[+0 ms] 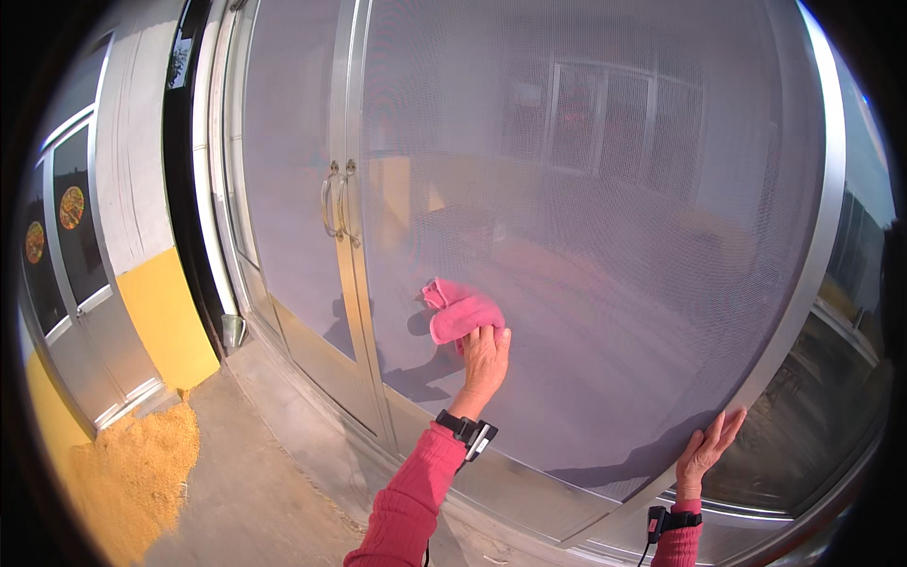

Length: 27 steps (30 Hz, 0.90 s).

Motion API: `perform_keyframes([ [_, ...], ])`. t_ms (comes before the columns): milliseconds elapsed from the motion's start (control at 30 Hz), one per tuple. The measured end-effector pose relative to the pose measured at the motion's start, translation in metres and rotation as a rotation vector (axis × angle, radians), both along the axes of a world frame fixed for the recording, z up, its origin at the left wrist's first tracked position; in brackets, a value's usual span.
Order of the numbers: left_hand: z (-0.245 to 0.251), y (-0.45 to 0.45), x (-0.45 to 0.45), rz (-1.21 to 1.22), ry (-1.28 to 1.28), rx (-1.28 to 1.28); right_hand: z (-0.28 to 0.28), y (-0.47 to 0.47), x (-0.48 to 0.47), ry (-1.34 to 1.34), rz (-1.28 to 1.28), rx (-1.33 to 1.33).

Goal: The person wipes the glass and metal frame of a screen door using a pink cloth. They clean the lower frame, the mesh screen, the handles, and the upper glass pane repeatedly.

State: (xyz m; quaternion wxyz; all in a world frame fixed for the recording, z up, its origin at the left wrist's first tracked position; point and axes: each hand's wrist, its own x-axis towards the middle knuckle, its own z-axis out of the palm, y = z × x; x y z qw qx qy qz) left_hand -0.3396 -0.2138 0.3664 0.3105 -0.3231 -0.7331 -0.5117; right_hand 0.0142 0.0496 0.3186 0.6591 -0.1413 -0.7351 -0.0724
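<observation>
My left hand (485, 365) is pressed to the mesh screen door (602, 319), closed on a folded pink cloth (468, 315) that lies against the lower left part of the mesh. Lower right, my right hand (708, 446) rests with extended fingers on the door's metal frame (772, 361) and holds nothing. Two curved metal handles (341, 205) are on the meeting stiles, up and left of the cloth. Both wrists wear black straps with small devices. A shadow falls on the mesh beside the cloth.
A second mesh door leaf (290, 177) stands left of the handles. Further left are a downpipe with a metal cup (234, 331) at its foot, a white and yellow wall (166, 312), and another metal door. Yellow grain (142, 475) is heaped on the concrete. Dark glass is at right.
</observation>
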Motion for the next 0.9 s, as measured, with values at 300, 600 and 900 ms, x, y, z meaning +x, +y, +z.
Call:
perform_keyframes([
  [300,0.055,-0.030,-0.062,-0.240,0.453,0.162,-0.006,-0.019,-0.017,0.013,-0.102,-0.071],
  [600,0.045,-0.108,-0.207,0.156,0.082,0.240,-0.003,-0.037,-0.034,0.066,-0.094,-0.137],
  [900,0.089,-0.136,-0.235,0.077,0.312,0.115,-0.004,-0.039,-0.038,0.090,-0.100,-0.128],
])
